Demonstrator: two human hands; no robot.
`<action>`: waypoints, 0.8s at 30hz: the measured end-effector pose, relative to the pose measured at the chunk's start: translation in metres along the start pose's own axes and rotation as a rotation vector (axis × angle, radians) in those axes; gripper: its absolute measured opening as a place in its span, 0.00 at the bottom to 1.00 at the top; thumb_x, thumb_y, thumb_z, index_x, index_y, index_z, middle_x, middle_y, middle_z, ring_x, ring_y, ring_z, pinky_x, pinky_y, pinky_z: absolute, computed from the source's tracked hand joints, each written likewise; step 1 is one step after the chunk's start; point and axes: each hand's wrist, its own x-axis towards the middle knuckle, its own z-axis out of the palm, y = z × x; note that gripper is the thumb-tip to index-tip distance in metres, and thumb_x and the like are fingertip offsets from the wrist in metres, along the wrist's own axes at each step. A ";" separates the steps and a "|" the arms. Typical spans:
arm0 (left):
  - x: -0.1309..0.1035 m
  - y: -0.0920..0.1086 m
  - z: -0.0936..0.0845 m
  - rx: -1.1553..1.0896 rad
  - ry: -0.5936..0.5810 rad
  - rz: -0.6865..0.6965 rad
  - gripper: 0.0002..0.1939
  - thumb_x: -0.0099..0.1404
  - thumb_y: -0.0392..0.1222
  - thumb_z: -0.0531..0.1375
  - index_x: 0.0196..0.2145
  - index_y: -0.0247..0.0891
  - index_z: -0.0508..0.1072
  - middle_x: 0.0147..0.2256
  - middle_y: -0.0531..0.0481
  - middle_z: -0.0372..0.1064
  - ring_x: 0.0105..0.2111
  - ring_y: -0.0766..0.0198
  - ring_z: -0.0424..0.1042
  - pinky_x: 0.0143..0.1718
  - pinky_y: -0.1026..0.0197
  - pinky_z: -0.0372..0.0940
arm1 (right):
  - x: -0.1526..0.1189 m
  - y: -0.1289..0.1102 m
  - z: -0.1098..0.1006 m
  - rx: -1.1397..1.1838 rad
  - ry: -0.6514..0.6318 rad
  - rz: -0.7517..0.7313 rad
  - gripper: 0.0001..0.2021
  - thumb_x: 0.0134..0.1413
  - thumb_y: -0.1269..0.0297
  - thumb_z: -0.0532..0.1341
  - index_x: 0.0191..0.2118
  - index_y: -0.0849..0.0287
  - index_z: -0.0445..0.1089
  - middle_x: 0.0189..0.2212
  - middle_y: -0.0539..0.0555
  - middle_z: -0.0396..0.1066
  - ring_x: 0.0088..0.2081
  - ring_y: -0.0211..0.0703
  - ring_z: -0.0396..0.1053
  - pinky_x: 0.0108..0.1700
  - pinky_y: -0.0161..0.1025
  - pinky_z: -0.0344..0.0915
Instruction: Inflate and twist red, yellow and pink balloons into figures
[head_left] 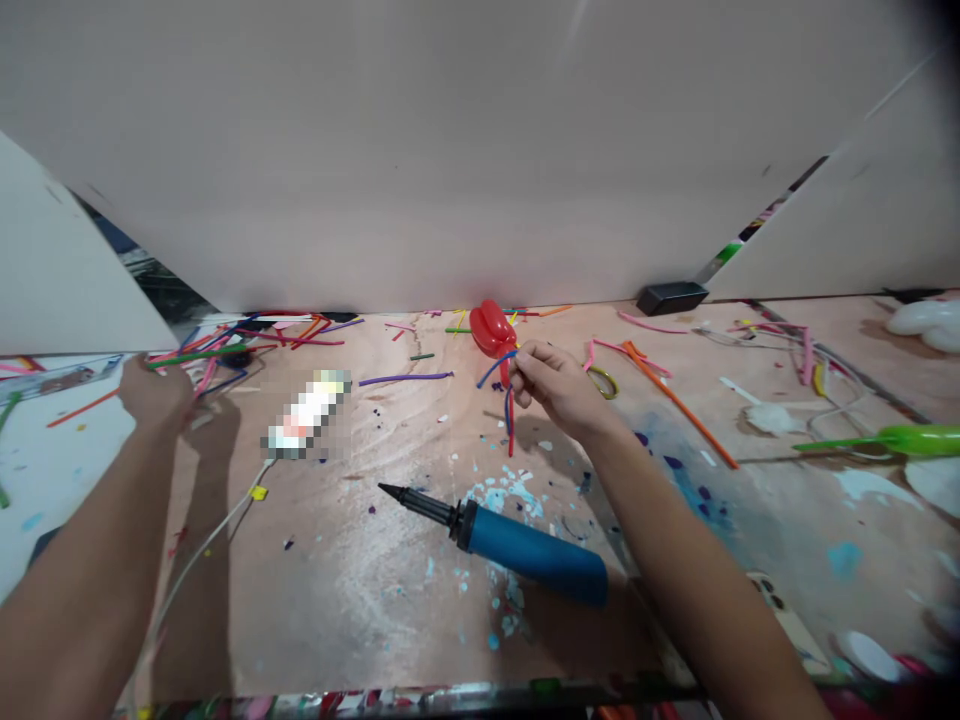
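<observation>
My right hand (pixel 551 385) is closed in a pinch on the knotted end of a red balloon (pixel 491 328), which is blown up into rounded lobes. Thin blue and red uninflated tails hang below the fingers. At the far left, my left hand (pixel 156 392) is closed on a long green uninflated balloon (pixel 199 355) beside a heap of loose balloons (pixel 300 332). An orange uninflated balloon (pixel 82 408) sticks out on its left side. Between my forearms lies a blue hand pump (pixel 536 550) with a black nozzle pointing left.
A purple uninflated balloon (pixel 405 379) and a pixelated object with a white cable (pixel 206 548) lie left of centre. To the right are scissors (pixel 604 382), an orange balloon (pixel 682 405), a green balloon (pixel 919 439), a black box (pixel 671 297) and a phone (pixel 787 620). White panels (pixel 465 150) stand behind.
</observation>
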 end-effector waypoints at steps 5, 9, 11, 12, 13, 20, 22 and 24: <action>-0.054 0.089 -0.025 -0.432 -0.189 0.358 0.21 0.66 0.51 0.55 0.49 0.36 0.72 0.52 0.46 0.71 0.49 0.55 0.70 0.55 0.52 0.63 | 0.011 -0.017 0.017 -0.256 -0.098 -0.053 0.12 0.58 0.56 0.60 0.31 0.60 0.66 0.29 0.50 0.68 0.24 0.32 0.64 0.26 0.33 0.61; -0.153 0.176 -0.029 -0.966 -0.846 0.583 0.26 0.69 0.58 0.49 0.49 0.39 0.74 0.51 0.42 0.72 0.48 0.55 0.71 0.49 0.54 0.66 | 0.025 -0.026 0.031 -0.410 -0.059 -0.150 0.09 0.59 0.58 0.58 0.36 0.59 0.67 0.27 0.51 0.68 0.28 0.36 0.68 0.29 0.34 0.64; -0.190 0.206 -0.023 -1.146 -0.947 0.601 0.25 0.69 0.58 0.50 0.52 0.40 0.73 0.54 0.43 0.69 0.52 0.56 0.69 0.50 0.56 0.65 | 0.028 -0.026 0.037 -0.498 -0.027 -0.233 0.08 0.59 0.60 0.57 0.37 0.59 0.68 0.28 0.51 0.69 0.28 0.37 0.68 0.30 0.35 0.64; -0.202 0.216 -0.019 -1.227 -0.983 0.575 0.24 0.69 0.57 0.51 0.52 0.40 0.73 0.54 0.43 0.69 0.51 0.57 0.69 0.48 0.57 0.66 | 0.028 -0.025 0.040 -0.563 -0.020 -0.281 0.07 0.59 0.61 0.57 0.37 0.59 0.69 0.30 0.52 0.69 0.30 0.37 0.68 0.31 0.35 0.64; -0.210 0.224 -0.015 -1.297 -0.984 0.543 0.23 0.69 0.57 0.52 0.50 0.40 0.74 0.51 0.43 0.71 0.49 0.59 0.70 0.46 0.59 0.66 | 0.027 -0.023 0.041 -0.638 -0.005 -0.331 0.06 0.58 0.63 0.58 0.36 0.59 0.69 0.33 0.53 0.69 0.32 0.38 0.68 0.32 0.36 0.64; -0.204 0.230 0.003 -1.586 -0.834 0.229 0.11 0.62 0.47 0.64 0.36 0.37 0.78 0.20 0.57 0.57 0.20 0.75 0.58 0.24 0.70 0.58 | 0.015 -0.007 0.032 -0.976 -0.012 -0.341 0.07 0.58 0.66 0.59 0.33 0.61 0.73 0.35 0.55 0.67 0.36 0.41 0.66 0.39 0.38 0.61; -0.201 0.225 0.003 -1.721 -0.968 0.070 0.09 0.61 0.44 0.65 0.36 0.37 0.76 0.19 0.59 0.54 0.17 0.76 0.56 0.21 0.71 0.58 | 0.013 -0.004 0.029 -1.009 -0.071 -0.279 0.07 0.58 0.67 0.58 0.32 0.61 0.72 0.32 0.54 0.68 0.35 0.40 0.65 0.38 0.37 0.59; -0.199 0.220 0.002 -1.805 -1.014 -0.070 0.07 0.60 0.42 0.66 0.36 0.38 0.75 0.21 0.58 0.61 0.18 0.76 0.61 0.22 0.71 0.60 | 0.011 0.000 0.027 -1.030 -0.139 -0.236 0.07 0.57 0.69 0.58 0.29 0.61 0.71 0.29 0.53 0.68 0.32 0.39 0.64 0.35 0.36 0.57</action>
